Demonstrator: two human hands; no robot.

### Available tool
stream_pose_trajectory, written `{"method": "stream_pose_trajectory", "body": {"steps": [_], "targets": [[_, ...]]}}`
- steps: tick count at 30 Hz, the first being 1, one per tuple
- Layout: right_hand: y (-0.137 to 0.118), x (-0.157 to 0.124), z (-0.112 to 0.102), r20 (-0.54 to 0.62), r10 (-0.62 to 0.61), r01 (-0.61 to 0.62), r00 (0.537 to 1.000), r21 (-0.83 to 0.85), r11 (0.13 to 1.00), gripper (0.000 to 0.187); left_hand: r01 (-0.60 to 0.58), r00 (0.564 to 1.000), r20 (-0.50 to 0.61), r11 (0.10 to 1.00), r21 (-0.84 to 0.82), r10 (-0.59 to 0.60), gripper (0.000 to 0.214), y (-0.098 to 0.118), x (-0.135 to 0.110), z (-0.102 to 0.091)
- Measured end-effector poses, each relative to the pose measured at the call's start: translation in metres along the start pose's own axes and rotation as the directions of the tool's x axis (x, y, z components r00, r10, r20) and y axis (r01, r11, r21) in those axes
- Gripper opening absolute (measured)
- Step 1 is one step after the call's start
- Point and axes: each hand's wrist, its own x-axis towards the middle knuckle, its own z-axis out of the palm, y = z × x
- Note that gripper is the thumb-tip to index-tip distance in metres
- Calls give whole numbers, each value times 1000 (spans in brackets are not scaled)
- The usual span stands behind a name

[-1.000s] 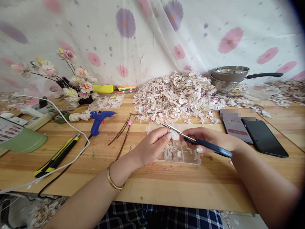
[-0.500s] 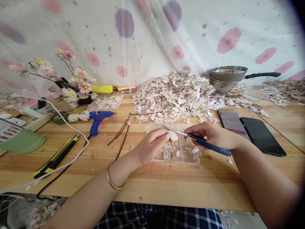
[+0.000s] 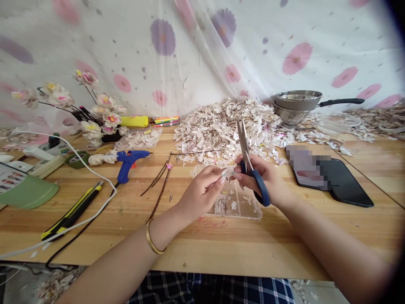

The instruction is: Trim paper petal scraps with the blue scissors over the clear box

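My left hand (image 3: 202,192) pinches a small pale petal piece (image 3: 228,172) between thumb and fingertips, above a clear plastic tray (image 3: 249,211) with petal bits in it. My right hand (image 3: 267,179) is closed round blue-handled scissors (image 3: 249,162), whose blades point up and away, nearly together. Its fingertips also touch the petal piece, so both hands meet over the tray. A gold bangle sits on my left wrist.
A big heap of petal scraps (image 3: 221,126) lies behind the tray. Thin brown stems (image 3: 160,181), a blue glue gun (image 3: 128,162), a yellow-black knife (image 3: 74,211) and white cable (image 3: 95,169) lie left. Two phones (image 3: 329,175) lie right; pans (image 3: 299,105) at back. Artificial flowers (image 3: 91,109) stand far left.
My right hand has swung the scissors from lying across toward the left to pointing upward, and its fingers have come to the petal piece. My left hand stayed almost still.
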Motion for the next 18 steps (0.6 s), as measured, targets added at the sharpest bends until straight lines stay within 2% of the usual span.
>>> {"method": "stream_pose_trajectory", "body": {"steps": [4, 8, 12, 15, 18], "targets": [[6, -2, 7, -51, -25, 28, 998, 45, 999, 41, -10, 1000, -13, 1000, -3, 10, 29, -5, -1, 4], [12, -2, 6, -83, -76, 78, 994, 18, 997, 37, 4, 1000, -8, 999, -37, -5, 29, -6, -2, 5], [13, -3, 3, -34, -97, 96, 995, -26, 995, 33, 70, 997, -6, 997, -44, -71, 22, -5, -2, 5], [11, -3, 3, 9, -104, 105, 994, -88, 991, 30, 111, 991, -68, 994, -21, -113, 17, -5, -1, 3], [10, -4, 3, 25, -112, 115, 993, -120, 986, 27, 101, 989, -112, 995, 25, -97, 10, -6, 0, 2]]}}
